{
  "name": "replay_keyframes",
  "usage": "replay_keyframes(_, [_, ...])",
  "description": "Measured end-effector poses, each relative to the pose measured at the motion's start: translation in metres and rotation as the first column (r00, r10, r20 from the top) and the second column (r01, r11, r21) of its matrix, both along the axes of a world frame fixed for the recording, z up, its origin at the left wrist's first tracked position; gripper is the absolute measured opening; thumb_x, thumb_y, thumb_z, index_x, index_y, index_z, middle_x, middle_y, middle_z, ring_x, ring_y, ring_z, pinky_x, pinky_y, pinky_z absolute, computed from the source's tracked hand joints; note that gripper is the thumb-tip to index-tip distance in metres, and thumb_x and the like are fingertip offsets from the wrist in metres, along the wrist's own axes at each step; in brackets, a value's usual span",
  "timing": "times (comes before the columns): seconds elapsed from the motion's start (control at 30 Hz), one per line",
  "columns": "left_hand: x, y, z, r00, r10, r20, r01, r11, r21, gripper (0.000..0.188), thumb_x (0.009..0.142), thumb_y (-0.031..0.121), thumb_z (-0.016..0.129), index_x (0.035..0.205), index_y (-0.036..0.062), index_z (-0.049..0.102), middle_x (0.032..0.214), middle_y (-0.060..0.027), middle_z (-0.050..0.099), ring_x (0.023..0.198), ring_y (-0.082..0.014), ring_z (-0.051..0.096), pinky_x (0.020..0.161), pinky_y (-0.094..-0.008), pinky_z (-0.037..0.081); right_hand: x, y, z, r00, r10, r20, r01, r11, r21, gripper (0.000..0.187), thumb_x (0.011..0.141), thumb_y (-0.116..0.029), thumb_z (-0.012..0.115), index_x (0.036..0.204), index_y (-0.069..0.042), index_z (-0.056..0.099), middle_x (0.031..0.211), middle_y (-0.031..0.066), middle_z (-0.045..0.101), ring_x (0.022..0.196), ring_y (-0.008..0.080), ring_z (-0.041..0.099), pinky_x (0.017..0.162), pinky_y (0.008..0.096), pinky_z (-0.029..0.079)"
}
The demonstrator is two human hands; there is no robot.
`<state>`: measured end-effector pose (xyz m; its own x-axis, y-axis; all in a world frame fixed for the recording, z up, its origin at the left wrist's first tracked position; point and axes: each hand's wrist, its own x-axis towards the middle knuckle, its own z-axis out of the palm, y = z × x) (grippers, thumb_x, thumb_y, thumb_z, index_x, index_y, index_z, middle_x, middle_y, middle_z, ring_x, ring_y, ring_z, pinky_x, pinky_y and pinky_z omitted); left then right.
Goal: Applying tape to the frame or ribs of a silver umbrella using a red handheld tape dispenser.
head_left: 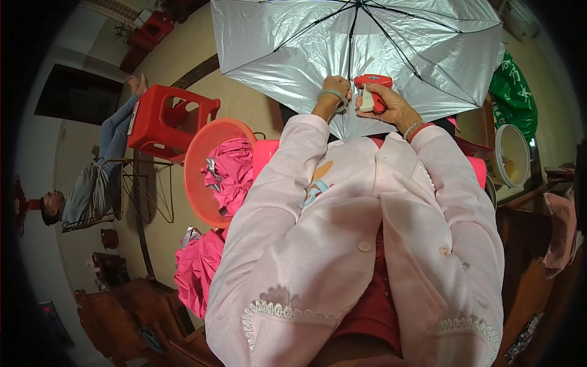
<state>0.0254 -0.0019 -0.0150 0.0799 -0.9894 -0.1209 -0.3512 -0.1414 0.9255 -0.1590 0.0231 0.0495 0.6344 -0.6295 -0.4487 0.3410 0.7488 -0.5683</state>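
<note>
Gripping what looks like the near part of an open silver umbrella, the left hand is curled into a fist; just beside it, the right hand is closed around a red-and-white handheld tool. The umbrella spreads out beyond both hands. Its thin, slick canopy should handle as light and floppy, while the slender dark ribs could bend, so cloth and rib together seem the surest hold. Leftward, an orange tub holds crumpled pink cloth. What the left fist pinches is hidden, the tool's working end is hard to make out, and the canopy runs off the top edge.
</note>
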Motion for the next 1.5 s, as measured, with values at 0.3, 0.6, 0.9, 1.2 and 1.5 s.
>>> replay_keyframes(0.3, [-0.024,0.021,0.032,0.975,0.104,-0.194,-0.093,0.993,0.066,0.02,0.078,0.008,0.044,0.064,-0.002,0.055,0.047,-0.0097,0.051,0.035,-0.0157,0.046,0.033,-0.0292,0.034,-0.008,0.003,-0.009,0.999,0.05,-0.022,-0.05,0.998,-0.025,0.024,0.081,-0.028,0.053,0.099,-0.011,0.051,0.08,0.0126,0.06,0.072,0.0267,0.06,0.069,0.0497,0.049])
replay_keyframes(0.6, [-0.024,0.016,0.038,0.988,0.122,-0.099,-0.116,0.991,0.071,0.017,0.078,0.006,0.044,0.068,-0.003,0.054,0.048,-0.0085,0.05,0.034,-0.0154,0.044,0.031,-0.0296,0.034,-0.005,0.003,-0.001,0.999,0.044,-0.021,-0.044,0.999,0.013,0.025,0.079,-0.025,0.055,0.097,-0.009,0.051,0.079,0.0139,0.06,0.071,0.0273,0.06,0.072,0.0473,0.049])
replay_keyframes(0.9, [-0.025,0.015,0.036,0.982,0.161,-0.096,-0.156,0.986,0.059,0.018,0.077,0.006,0.045,0.066,-0.0037,0.055,0.049,-0.0087,0.052,0.035,-0.016,0.047,0.031,-0.0305,0.036,-0.004,0.001,-0.002,0.999,0.029,-0.03,-0.028,0.999,0.026,0.023,0.08,-0.025,0.055,0.097,-0.01,0.05,0.08,0.0149,0.059,0.072,0.0277,0.06,0.071,0.0489,0.049])
replay_keyframes(1.2, [-0.026,0.017,0.036,0.975,0.179,-0.134,-0.171,0.983,0.07,0.018,0.077,0.006,0.046,0.066,-0.0045,0.055,0.049,-0.0094,0.052,0.036,-0.0166,0.048,0.032,-0.0308,0.037,-0.004,-0.001,-0.006,1.0,0.028,-0.012,-0.028,0.999,0.014,0.023,0.08,-0.024,0.054,0.098,-0.011,0.049,0.082,0.0149,0.059,0.073,0.0278,0.06,0.072,0.0507,0.048])
replay_keyframes(1.5, [-0.026,0.018,0.04,0.987,0.137,-0.081,-0.132,0.989,0.062,0.022,0.077,0.007,0.046,0.063,-0.0058,0.057,0.049,-0.0109,0.053,0.036,-0.0179,0.05,0.033,-0.0313,0.039,-0.004,0.002,-0.002,0.999,0.025,-0.024,-0.024,0.999,0.021,0.025,0.079,-0.025,0.057,0.095,-0.008,0.052,0.078,0.014,0.059,0.071,0.0259,0.06,0.072,0.0484,0.049])
